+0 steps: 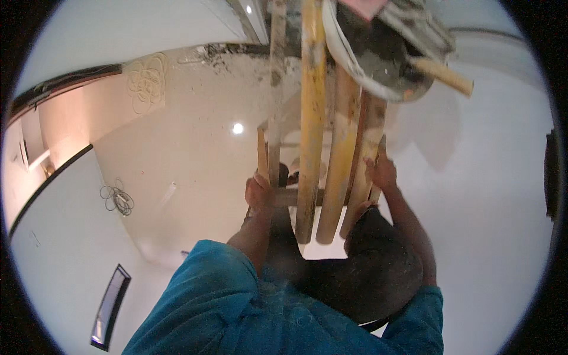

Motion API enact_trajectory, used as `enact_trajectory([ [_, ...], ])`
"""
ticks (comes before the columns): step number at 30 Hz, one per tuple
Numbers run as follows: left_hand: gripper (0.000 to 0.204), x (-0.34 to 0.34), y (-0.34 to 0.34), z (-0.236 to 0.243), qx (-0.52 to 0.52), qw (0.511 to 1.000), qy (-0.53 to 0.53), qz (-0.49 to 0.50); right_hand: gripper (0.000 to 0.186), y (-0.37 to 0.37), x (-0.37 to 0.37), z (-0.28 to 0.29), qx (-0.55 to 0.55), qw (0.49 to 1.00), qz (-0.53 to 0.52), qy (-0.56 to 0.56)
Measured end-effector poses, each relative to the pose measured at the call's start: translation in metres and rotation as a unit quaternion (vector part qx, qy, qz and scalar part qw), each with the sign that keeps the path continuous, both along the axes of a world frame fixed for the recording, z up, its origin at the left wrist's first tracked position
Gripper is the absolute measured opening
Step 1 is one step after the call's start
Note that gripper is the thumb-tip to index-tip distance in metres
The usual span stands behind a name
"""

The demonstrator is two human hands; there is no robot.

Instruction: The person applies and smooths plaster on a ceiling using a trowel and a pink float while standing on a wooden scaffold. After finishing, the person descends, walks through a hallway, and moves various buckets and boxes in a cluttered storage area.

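My left hand (259, 190) is closed around the end of a narrow wooden post (262, 151), left of a row of long poles. Across the row, my right hand (383, 171) grips the edge of a worn wooden plank (368, 130); its fingers partly show. Between my hands, yellow, paint-worn poles (312, 118) run away from me and rest over a crossbar (287, 197). A grey, stained pole (276, 89) lies on their left side. My dark-clothed knee (378, 248) is bent close below my right hand.
Atop the poles' far end sits a dirty basin (384, 59) with a wooden handle (444, 76) sticking out. The pale floor (195, 142) lies below, with a coiled dark cable (120, 200), a light coiled cord (147, 83) and dark debris (219, 58). A white wall (491, 195) stands close right.
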State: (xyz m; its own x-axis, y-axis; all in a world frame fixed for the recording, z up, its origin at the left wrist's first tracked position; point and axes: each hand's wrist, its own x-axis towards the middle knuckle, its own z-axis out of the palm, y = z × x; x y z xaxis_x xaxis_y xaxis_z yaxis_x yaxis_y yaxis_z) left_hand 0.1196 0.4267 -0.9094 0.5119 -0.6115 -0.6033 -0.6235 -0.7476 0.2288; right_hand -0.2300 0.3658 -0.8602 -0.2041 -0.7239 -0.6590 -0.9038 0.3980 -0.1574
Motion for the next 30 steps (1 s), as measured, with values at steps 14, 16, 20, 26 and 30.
enact_trajectory([
  [14,0.053,-0.001,0.018,-0.032,-0.006,0.994,-0.088,-0.063,0.076,0.010,-0.003,-0.013,-0.023,0.993,-0.098,-0.057],
  [16,0.053,0.000,0.020,-0.038,-0.033,0.988,-0.111,-0.105,0.076,0.014,-0.004,-0.016,-0.028,0.993,-0.107,-0.044],
  [20,0.053,0.007,0.018,-0.040,-0.052,0.991,-0.065,-0.103,0.065,0.012,0.004,-0.010,0.030,0.982,-0.183,-0.016],
  [26,0.052,0.018,0.010,-0.034,-0.050,0.994,-0.019,-0.099,0.066,-0.004,0.020,0.013,0.026,0.980,-0.200,0.009],
  [30,0.051,0.012,0.012,-0.036,-0.085,0.986,-0.032,-0.137,0.064,0.011,0.018,0.005,-0.011,0.981,-0.195,0.017],
])
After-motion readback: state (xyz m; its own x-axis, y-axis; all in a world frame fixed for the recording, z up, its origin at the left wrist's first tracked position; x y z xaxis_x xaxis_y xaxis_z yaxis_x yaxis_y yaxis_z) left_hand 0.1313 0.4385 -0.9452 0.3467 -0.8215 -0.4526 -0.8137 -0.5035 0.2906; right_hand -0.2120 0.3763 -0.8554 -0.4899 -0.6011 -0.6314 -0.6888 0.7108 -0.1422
